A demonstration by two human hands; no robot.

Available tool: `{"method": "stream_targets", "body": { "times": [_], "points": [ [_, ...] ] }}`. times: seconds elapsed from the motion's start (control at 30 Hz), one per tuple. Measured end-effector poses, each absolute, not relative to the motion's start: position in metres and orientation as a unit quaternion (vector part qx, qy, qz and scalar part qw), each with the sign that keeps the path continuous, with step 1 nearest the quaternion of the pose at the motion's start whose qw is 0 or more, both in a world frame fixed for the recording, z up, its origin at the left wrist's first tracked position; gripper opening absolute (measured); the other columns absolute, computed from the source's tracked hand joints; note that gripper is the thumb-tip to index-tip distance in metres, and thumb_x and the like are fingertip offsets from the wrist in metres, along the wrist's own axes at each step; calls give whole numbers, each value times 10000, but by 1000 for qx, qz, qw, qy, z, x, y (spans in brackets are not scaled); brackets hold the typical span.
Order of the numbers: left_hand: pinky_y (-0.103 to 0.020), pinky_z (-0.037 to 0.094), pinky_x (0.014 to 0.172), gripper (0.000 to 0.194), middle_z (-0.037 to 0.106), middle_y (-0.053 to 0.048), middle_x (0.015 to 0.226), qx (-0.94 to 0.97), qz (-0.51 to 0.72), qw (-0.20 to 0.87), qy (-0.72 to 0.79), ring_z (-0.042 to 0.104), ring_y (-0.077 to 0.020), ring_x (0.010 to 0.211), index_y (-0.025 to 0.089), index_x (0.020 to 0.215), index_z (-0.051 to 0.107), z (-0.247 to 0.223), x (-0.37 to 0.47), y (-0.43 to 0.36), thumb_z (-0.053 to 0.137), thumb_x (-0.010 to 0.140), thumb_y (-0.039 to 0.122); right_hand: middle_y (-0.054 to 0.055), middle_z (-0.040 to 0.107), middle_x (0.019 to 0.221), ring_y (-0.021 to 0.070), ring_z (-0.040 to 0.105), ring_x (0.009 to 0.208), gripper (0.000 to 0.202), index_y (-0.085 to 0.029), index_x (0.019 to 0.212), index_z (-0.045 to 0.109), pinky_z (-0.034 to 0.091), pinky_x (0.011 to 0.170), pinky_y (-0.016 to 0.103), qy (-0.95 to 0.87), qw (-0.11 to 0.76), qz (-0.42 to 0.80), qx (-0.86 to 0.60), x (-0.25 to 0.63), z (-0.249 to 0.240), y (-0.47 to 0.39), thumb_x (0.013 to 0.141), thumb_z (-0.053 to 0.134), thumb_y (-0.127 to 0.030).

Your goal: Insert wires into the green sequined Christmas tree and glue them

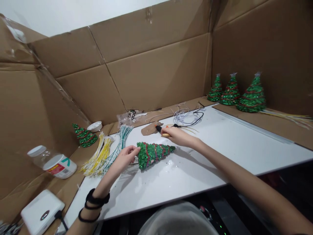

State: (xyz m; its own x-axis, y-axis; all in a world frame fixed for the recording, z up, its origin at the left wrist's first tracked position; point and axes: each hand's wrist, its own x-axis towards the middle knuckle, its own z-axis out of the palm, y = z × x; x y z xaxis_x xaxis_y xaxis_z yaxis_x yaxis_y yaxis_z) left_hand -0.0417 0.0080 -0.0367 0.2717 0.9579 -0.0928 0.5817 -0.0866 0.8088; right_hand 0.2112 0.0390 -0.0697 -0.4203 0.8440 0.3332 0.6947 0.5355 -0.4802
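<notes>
A small green Christmas tree (155, 154) with red garland lies on its side over the white board, its tip to the right. My left hand (126, 154) is closed on the rim of its base, thumb on top. My right hand (178, 135) is closed around a black and orange hand tool (158, 129); its exact kind is hard to make out. The tool's front end is at a brown, irregular scrap (148, 129) on the board, beyond the tree. Whether it touches the scrap I cannot tell.
White-and-green wires (125, 133) and yellow wires (97, 160) lie left. Tangled cables (188, 116) are behind. Three trees (251, 96) stand right, another tree (85, 136) far left. A plastic jar (60, 165) and white box (42, 210) sit left. Cardboard walls (158, 65) surround the board.
</notes>
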Motion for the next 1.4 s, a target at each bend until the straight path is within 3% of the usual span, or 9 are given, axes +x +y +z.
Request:
{"method": "stream_targets", "body": {
  "times": [0.27,0.43,0.6,0.87,0.97,1.2,1.3,1.4],
  "points": [
    [-225,378,575,286,512,36,657,745,158,470,446,475,-106,599,175,790,498,-32,-34,35,628,708,416,40,592,698,155,474,600,145,-191,823,510,210,527,241,-765,288,76,-571,216,-67,41,799,409,-90],
    [-216,352,558,281,523,35,642,739,117,511,422,467,-101,600,166,741,494,-51,-44,45,709,625,305,47,624,744,162,508,642,195,-192,911,538,214,536,235,-748,279,58,-600,217,-68,42,799,416,-90],
    [-191,293,477,312,530,30,670,704,144,517,465,420,-78,555,155,786,540,-61,-50,44,719,613,344,51,643,810,165,527,680,228,-189,943,540,210,547,240,-752,243,48,-611,215,-74,44,777,430,-78],
    [-157,255,432,361,442,91,588,683,184,557,436,378,-50,480,197,787,441,-63,-50,48,736,626,330,63,621,802,156,480,641,266,-174,968,532,173,552,257,-762,226,44,-604,212,-85,48,749,421,-72],
    [-168,323,448,378,491,76,642,712,189,531,418,438,-68,504,215,877,444,-62,-51,47,715,655,359,61,613,789,153,462,628,273,-173,967,533,169,552,257,-761,225,47,-606,212,-82,47,741,418,-72],
    [-199,319,486,283,567,12,684,781,321,268,464,425,-84,512,172,881,603,-60,-44,35,564,783,435,59,622,808,158,481,659,267,-178,948,540,177,552,255,-757,224,44,-612,212,-80,46,740,409,-74],
    [-201,302,475,343,522,34,610,772,306,296,471,405,-90,494,171,968,608,-66,-36,30,588,757,440,58,629,818,165,497,675,268,-179,959,540,183,552,256,-759,224,36,-611,212,-82,47,744,414,-79],
    [-201,267,430,358,434,60,525,738,284,391,471,356,-81,443,155,899,606,-68,-26,26,570,749,478,58,633,822,168,512,691,267,-178,968,540,194,554,257,-762,220,34,-609,212,-82,45,755,412,-80]
  ]
}}
